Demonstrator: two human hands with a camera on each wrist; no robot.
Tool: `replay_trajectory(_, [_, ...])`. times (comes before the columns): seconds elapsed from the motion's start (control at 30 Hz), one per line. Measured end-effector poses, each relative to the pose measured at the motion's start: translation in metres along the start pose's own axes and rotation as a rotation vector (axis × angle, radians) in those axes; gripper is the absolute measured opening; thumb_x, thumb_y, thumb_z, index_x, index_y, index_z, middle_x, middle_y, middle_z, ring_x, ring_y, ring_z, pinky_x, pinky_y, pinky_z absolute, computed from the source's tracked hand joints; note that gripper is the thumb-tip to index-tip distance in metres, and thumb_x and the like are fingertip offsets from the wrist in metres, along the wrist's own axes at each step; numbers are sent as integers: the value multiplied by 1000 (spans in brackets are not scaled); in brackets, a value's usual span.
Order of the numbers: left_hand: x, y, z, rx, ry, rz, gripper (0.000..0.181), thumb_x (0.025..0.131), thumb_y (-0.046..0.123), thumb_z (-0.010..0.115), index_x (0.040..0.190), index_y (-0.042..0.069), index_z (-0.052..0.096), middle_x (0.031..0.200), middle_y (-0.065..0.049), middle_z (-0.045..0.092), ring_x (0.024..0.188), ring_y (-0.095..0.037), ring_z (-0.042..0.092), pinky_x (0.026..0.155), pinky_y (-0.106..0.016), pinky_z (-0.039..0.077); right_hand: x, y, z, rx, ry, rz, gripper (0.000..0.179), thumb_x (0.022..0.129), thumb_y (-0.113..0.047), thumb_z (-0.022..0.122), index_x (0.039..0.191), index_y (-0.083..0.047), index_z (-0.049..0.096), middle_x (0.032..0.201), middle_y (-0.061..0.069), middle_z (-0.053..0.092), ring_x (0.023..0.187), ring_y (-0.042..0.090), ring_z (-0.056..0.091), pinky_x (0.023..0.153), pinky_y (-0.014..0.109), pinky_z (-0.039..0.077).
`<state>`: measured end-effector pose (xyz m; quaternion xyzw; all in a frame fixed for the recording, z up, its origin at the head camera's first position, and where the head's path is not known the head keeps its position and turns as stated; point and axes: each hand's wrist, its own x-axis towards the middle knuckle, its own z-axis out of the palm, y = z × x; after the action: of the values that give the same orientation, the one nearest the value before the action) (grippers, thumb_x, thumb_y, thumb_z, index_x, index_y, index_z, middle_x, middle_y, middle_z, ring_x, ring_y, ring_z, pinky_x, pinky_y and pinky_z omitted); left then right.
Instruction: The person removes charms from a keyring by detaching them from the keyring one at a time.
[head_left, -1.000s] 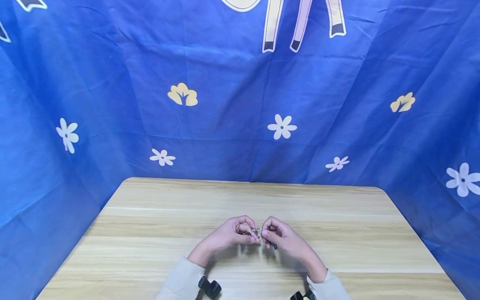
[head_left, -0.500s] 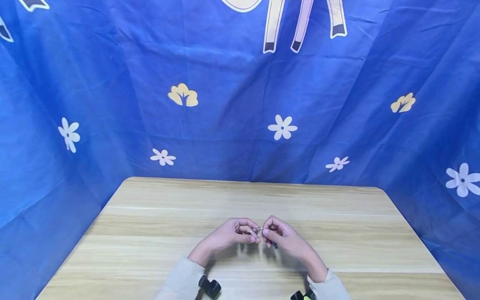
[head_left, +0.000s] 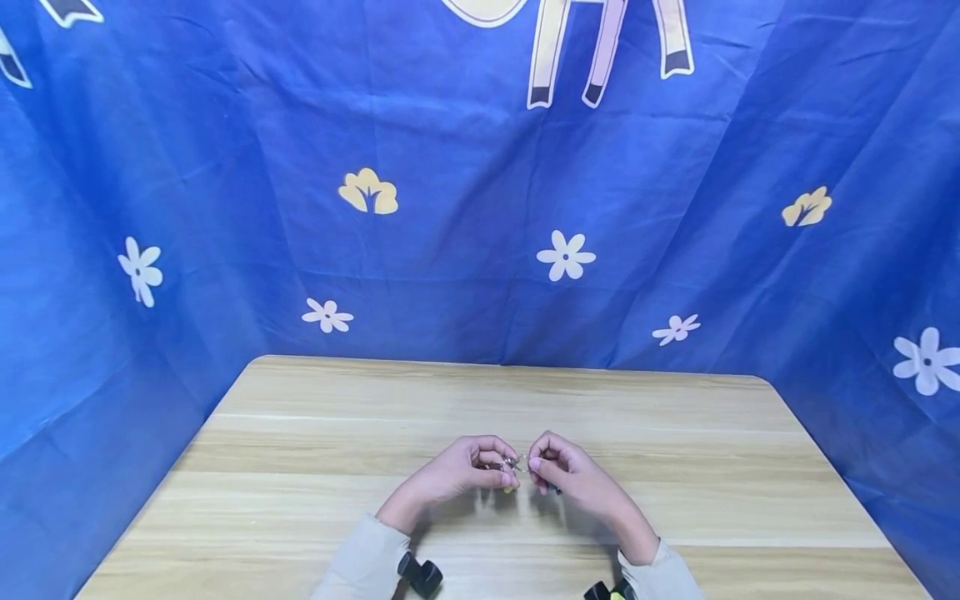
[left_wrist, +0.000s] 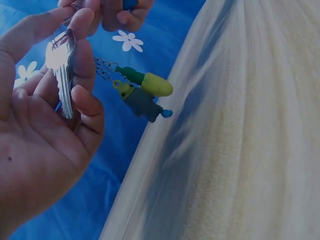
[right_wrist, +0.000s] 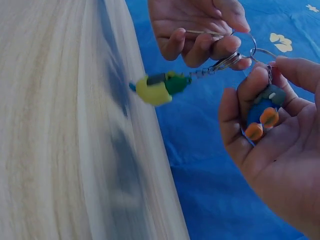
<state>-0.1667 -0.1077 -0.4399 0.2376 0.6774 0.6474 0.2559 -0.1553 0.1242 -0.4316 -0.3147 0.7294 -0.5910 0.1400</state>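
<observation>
Over the table, my left hand (head_left: 476, 467) grips a silver key (left_wrist: 63, 74), its blade pointing down across the curled fingers. From the same bunch, two small charms hang on short chains: a green and yellow one (left_wrist: 159, 85) and a grey one with a yellow top and blue tip (left_wrist: 141, 104). My right hand (head_left: 568, 473) pinches a metal key ring (right_wrist: 265, 51) between thumb and forefinger. A grey and blue charm with orange feet (right_wrist: 260, 114) dangles from it against the curled fingers. In the right wrist view, this ring overlaps another ring (right_wrist: 253, 44) at the left fingertips.
The pale wood table (head_left: 337, 417) extends around both hands. A blue cloth (head_left: 450, 250) printed with flowers rises behind its back edge and along the sides. Dark wrist devices, one on the left sleeve (head_left: 420, 573), sit near the table's front.
My right hand has shifted slightly right, widening the gap between the hands. A bit of yellow now shows below my left fingertips. The left hand has stayed nearly in place.
</observation>
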Motion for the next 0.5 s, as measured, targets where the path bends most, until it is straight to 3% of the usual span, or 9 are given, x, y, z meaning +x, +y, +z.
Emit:
replay_trajectory(0.1, [-1, 0, 0, 6, -1, 11, 34, 87, 11, 68, 115, -5, 56, 97, -7, 73, 90, -19, 69, 83, -23, 54, -1, 1, 0, -11, 6, -2, 14, 99, -8, 47, 99, 6, 50, 78, 6, 51, 67, 4, 50, 57, 22, 45])
replay_trajectory(0.17, [-1, 1, 1, 19, 1, 15, 34, 87, 11, 68, 115, -4, 57, 97, -9, 73, 90, -20, 69, 84, -23, 54, -1, 2, 0, -23, 9, 1, 14, 98, -8, 48, 99, 6, 51, 79, 0, 49, 69, 2, 49, 60, 20, 46])
replay_trajectory(0.33, [0, 1, 1, 51, 2, 19, 33, 86, 12, 69, 113, -3, 57, 99, -19, 71, 93, -31, 67, 83, -23, 52, 0, -1, 1, -96, 12, 59, 17, 96, -12, 54, 103, 3, 56, 87, 4, 56, 77, 1, 52, 69, 18, 47])
replay_trajectory(0.5, [1, 0, 2, 48, -12, 28, 33, 87, 11, 68, 113, -4, 57, 99, -20, 71, 89, -23, 67, 79, -21, 52, 0, 1, 0, -177, 7, 86, 18, 96, -17, 56, 104, -2, 62, 92, 10, 62, 83, 2, 54, 75, 20, 48])
